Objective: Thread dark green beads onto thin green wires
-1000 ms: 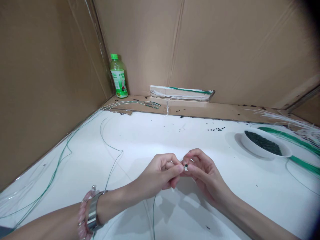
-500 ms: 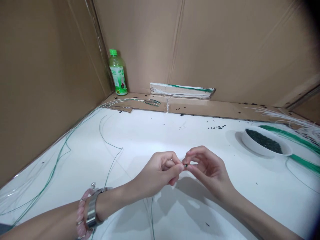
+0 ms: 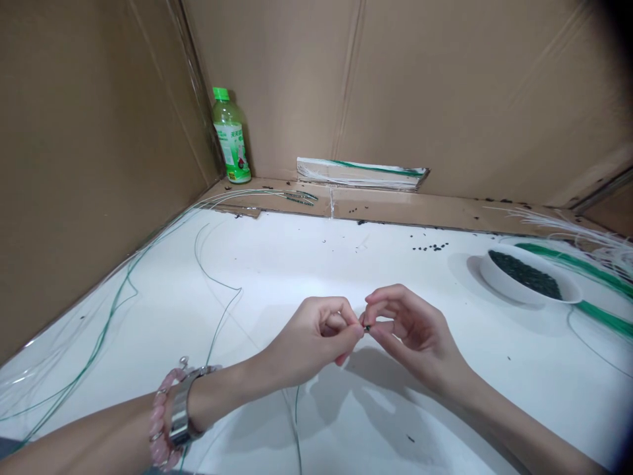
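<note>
One tiny dark piece (image 3: 367, 328), left of the white bowl (image 3: 505, 282), is pinched in the right hand's (image 3: 420, 340) grip, the left hand's (image 3: 326, 336) closed against it, its contents hidden, likely because something so small needs steadying from both sides.

A small handcraft workspace, its kind of building unclear, is suggested by the cardboard walls (image 3: 420, 79) around a white tabletop (image 3: 277, 264), loose green strands (image 3: 106, 323) and a bowl (image 3: 519, 290) of dark pieces (image 3: 527, 274).

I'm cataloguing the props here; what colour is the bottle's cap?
Bright green; the bottle and its cap show best in the head view.
</note>
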Action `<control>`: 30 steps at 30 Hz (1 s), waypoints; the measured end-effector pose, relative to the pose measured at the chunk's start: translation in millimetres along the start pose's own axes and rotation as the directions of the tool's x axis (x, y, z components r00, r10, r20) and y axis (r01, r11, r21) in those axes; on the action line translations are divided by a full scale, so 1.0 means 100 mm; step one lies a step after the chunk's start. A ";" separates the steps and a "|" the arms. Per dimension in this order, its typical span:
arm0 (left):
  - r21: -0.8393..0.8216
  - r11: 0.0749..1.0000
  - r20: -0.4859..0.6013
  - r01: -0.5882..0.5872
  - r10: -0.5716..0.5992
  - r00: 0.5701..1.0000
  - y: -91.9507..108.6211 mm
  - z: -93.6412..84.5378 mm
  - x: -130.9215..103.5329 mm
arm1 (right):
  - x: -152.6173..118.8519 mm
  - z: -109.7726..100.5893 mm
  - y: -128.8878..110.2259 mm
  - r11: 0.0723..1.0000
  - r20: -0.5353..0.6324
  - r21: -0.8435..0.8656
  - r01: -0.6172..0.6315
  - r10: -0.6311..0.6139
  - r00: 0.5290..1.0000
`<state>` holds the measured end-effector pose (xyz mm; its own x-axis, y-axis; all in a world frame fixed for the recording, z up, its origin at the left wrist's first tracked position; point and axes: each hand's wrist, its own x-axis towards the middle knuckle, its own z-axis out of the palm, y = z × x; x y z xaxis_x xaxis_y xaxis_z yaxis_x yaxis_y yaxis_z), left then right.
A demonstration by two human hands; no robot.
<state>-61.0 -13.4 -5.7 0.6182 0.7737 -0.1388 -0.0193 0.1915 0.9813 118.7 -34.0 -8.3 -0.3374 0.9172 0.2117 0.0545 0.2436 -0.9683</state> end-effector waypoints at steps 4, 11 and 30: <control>0.054 0.998 -0.008 0.015 -0.014 1.000 0.01 0.00 -0.01 | -0.01 -0.01 -0.02 1.000 0.017 -0.008 -0.003 0.003 1.000; 0.117 0.993 -0.014 -0.008 0.009 1.000 0.00 0.00 -0.02 | 0.00 -0.01 -0.04 0.998 0.046 -0.062 -0.022 0.025 0.999; 0.304 0.944 -0.011 -0.131 0.141 0.990 -0.06 0.00 -0.02 | -0.03 -0.07 -0.07 0.938 0.195 -0.325 0.121 -0.058 0.979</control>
<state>-62.8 -16.1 -11.1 0.6005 0.7997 -0.0002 0.1394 -0.1045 0.9847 126.2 -35.7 -1.4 -0.5167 0.8224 0.2381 0.3159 0.4416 -0.8398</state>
